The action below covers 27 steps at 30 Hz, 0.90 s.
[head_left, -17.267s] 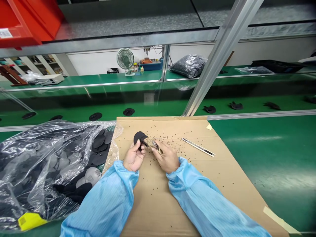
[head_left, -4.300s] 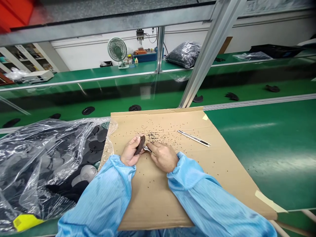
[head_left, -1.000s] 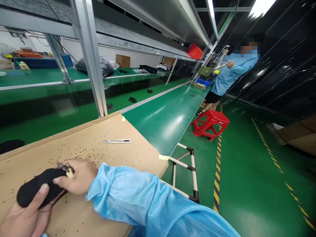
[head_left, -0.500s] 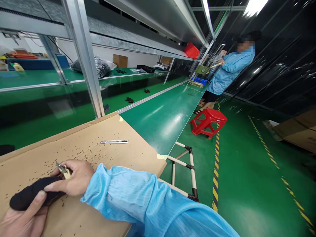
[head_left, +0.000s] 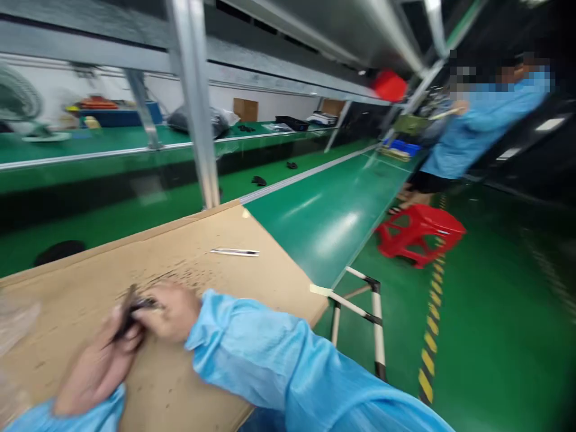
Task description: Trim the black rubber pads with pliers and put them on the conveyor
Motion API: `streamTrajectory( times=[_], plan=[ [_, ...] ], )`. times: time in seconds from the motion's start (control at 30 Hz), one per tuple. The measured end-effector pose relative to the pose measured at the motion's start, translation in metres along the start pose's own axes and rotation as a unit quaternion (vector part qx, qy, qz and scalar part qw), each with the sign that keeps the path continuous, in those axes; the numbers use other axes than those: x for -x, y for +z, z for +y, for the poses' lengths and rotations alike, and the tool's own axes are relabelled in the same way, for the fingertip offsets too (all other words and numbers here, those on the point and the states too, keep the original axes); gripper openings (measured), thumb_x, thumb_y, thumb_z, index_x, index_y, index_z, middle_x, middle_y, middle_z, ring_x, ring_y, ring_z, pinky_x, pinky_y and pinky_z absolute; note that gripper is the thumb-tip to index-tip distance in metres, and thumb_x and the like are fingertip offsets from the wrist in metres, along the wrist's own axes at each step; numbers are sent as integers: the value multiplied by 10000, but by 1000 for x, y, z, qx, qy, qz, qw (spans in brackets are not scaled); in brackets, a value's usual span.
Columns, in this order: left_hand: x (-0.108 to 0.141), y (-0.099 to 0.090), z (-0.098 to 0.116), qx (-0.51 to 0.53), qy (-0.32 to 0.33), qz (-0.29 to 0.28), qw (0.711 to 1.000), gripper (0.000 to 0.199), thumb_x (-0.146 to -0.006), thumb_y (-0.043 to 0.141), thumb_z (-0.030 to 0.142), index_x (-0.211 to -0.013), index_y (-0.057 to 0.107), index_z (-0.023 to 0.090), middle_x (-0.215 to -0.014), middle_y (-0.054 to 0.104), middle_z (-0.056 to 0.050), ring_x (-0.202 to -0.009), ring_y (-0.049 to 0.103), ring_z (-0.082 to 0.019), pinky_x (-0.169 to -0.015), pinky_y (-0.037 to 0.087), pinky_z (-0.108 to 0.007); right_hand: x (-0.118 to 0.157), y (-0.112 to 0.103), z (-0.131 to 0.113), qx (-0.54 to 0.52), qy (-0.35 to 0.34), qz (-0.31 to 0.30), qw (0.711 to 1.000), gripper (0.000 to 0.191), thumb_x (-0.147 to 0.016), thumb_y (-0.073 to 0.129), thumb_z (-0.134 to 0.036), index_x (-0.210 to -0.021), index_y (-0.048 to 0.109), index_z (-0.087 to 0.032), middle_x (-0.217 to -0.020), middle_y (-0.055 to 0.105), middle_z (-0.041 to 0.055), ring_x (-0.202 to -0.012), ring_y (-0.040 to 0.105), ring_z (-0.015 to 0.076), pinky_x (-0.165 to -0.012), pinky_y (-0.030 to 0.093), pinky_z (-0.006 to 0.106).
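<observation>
At the lower left, over a brown board [head_left: 202, 354], my left hand [head_left: 101, 360] is closed round a black piece [head_left: 125, 321], blurred by motion. My right hand [head_left: 173, 309] meets it from the right, fingers curled round a small cutting tool that is mostly hidden and smeared. Small black bits [head_left: 198, 276] lie scattered on the board near both hands. Beyond them lies a slim silver craft knife [head_left: 235, 252], touched by neither hand.
Clear plastic [head_left: 15, 324] lies at the left edge. A green bench [head_left: 310, 222] adjoins the board, with a metal post [head_left: 198, 108] behind. Black pieces lie on the belt. At the right are a red stool [head_left: 420, 234] and a person in blue [head_left: 472, 126].
The view has swung left. The black piece is now tilted up and seen narrower, with both hands still around it. The left sleeve and clear plastic have come into view. The person's arm is raised.
</observation>
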<state>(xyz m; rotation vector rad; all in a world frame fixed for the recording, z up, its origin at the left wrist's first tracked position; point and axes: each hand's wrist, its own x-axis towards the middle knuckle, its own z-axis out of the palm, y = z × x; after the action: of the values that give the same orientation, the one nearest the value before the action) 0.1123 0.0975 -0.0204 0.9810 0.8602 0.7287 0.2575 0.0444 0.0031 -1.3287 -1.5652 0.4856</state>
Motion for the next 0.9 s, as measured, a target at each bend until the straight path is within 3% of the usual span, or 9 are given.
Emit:
streamTrajectory(
  times=[0.03, 0.17, 0.3, 0.47, 0.63, 0.8, 0.9],
  plan=[
    [4, 6, 3, 63, -42, -5, 997, 299, -728, 697, 479, -866, 612, 228, -578, 447, 29, -469, 392, -80, -395, 367, -187, 1, -1, -1, 3, -7, 5, 1000, 127, -845, 599, -278, -940, 630, -199, -949, 653, 39, -944, 598, 164, -867, 454, 247],
    [7, 19, 10, 161, -41, -24, 986, 401, -650, 781, 442, -897, 608, 178, -620, 471, 31, -479, 392, -55, -366, 297, -150, -2, -4, 1, -10, -46, 23, 999, 130, -888, 510, -254, -934, 615, -194, -921, 643, 68, -918, 588, 181, -857, 459, 307],
    [4, 16, 12, 186, -50, -41, 980, 419, -684, 752, 461, -939, 599, 166, -665, 486, 29, -468, 385, -32, -359, 268, -130, -7, -4, 4, -26, -98, 25, 995, 127, -894, 486, -227, -952, 598, -210, -942, 645, 74, -903, 597, 184, -817, 480, 322],
    [5, 14, 9, 192, -43, -69, 978, 412, -708, 737, 455, -964, 582, 171, -676, 467, 33, -477, 399, -34, -369, 278, -133, -6, -4, 2, 7, -116, 30, 993, 141, -890, 467, -201, -950, 594, -218, -931, 643, 76, -887, 601, 192, -791, 498, 340],
    [6, 16, 12, 179, -37, -62, 981, 433, -702, 745, 439, -990, 549, 182, -681, 440, 45, -465, 379, -30, -370, 261, -134, -5, -1, 5, 41, -135, 38, 989, 183, -869, 447, -170, -969, 593, -218, -931, 637, 83, -892, 591, 205, -798, 500, 359],
    [8, 19, 13, 165, -41, -58, 984, 451, -711, 735, 451, -1009, 524, 185, -700, 462, 41, -465, 390, -37, -377, 257, -148, -4, -1, 4, 39, -124, 48, 990, 172, -859, 463, -170, -947, 604, -216, -898, 635, 81, -861, 592, 205, -773, 499, 351],
    [6, 20, 12, 169, -14, -30, 985, 441, -703, 741, 445, -983, 516, 189, -721, 489, 34, -504, 430, -55, -420, 321, -169, -4, 0, 1, -7, -65, 49, 997, 148, -861, 486, -212, -930, 617, -216, -898, 648, 77, -862, 599, 205, -787, 492, 359]
  ],
)
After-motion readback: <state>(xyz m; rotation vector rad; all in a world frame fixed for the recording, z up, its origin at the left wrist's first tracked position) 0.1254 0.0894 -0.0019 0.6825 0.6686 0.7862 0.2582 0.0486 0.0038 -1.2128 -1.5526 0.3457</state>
